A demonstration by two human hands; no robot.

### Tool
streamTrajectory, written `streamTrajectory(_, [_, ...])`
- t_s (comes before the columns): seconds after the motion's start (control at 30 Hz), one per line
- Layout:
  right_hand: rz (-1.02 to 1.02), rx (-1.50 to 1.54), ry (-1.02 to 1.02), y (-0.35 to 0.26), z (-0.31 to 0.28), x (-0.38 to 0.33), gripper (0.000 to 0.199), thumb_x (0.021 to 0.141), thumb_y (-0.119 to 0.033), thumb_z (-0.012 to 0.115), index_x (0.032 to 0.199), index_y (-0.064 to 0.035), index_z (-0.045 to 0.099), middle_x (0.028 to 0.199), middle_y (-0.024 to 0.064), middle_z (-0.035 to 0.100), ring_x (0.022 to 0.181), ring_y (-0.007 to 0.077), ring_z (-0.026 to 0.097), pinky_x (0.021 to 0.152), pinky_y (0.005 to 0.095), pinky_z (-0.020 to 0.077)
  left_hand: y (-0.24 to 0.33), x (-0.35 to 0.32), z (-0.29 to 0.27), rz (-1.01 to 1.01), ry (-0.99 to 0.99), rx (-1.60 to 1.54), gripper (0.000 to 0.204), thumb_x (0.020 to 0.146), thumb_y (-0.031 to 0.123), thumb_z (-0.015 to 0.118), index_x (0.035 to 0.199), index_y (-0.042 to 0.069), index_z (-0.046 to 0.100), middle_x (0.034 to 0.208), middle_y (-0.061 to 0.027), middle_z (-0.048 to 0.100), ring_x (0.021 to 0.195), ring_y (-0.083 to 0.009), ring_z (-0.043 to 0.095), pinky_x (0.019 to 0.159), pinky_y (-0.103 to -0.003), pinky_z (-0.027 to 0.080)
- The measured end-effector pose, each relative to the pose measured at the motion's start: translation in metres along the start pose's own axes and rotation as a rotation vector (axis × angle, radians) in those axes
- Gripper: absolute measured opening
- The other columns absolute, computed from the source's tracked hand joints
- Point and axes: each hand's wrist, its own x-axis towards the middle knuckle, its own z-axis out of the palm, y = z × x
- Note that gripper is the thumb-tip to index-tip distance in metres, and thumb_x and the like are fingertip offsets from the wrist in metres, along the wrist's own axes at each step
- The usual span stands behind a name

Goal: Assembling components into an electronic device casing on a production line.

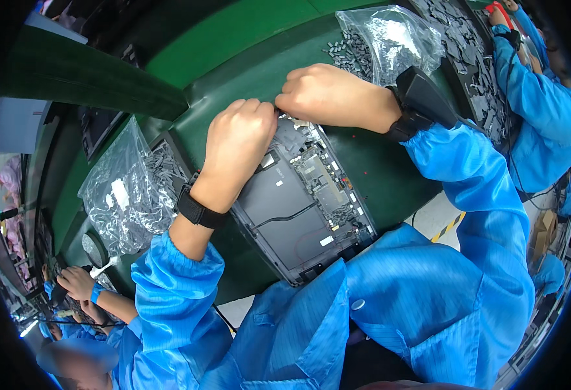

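Observation:
An opened flat electronic device [274, 195], like a tablet or laptop body, lies on the green work surface in front of me. Its dark battery pack, circuit board [324, 179] and a black cable across the battery are exposed. My left hand [241, 133] is closed at the device's far left corner, knuckles up. Just beside it my right hand [328, 96] is closed too, its fingers meeting the left ones over the far edge. A small dark bit shows between them; what they grip is hidden. Both wrists wear black bands.
Plastic bags [119, 188] [389, 42] with small dark parts stand left and far right. Loose dark pieces [350, 55] lie by the right bag, and a tray of grey pieces [458, 39] is beyond. A green post [103, 75] rises at left. Co-workers in blue [536, 117] sit on both sides.

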Motion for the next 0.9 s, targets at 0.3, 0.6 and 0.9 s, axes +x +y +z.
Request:
streamTrajectory(0.3, [-0.163, -0.119, 0.195, -0.029, -0.016, -0.023, 0.018, 0.074, -0.018, 0.063, 0.086, -0.0039, 0.066, 0.082, -0.0001, 0.062, 0.085, 0.0162, 0.055, 0.073, 0.0295, 0.0432, 0.004, -0.007, -0.019, -0.221, -0.02, -0.274, 0.007, 0.081, 0.006, 0.066, 0.085, 0.0, 0.067, 0.083, -0.0149, 0.066, 0.081, -0.0336, 0.063, 0.074, -0.042, 0.051])
streamTrajectory(0.6, [-0.299, -0.321, 0.101, -0.045, -0.003, -0.029, 0.031, 0.069, -0.012, 0.063, 0.096, 0.0028, 0.068, 0.102, 0.0117, 0.068, 0.085, 0.0187, 0.06, 0.072, 0.0282, 0.0455, 0.005, -0.016, -0.025, -0.214, -0.053, -0.33, 0.011, 0.08, 0.0, 0.064, 0.091, -0.002, 0.064, 0.089, -0.0149, 0.066, 0.077, -0.0296, 0.062, 0.071, -0.038, 0.051])
streamTrajectory(0.9, [-0.172, -0.285, 0.193, -0.048, 0.002, -0.036, 0.025, 0.072, -0.012, 0.062, 0.093, 0.0006, 0.069, 0.107, 0.0091, 0.067, 0.081, 0.0157, 0.058, 0.067, 0.027, 0.044, 0.006, -0.011, -0.026, -0.256, -0.083, -0.3, 0.01, 0.082, 0.002, 0.063, 0.091, -0.003, 0.065, 0.092, -0.0142, 0.067, 0.071, -0.0257, 0.063, 0.065, -0.034, 0.052])
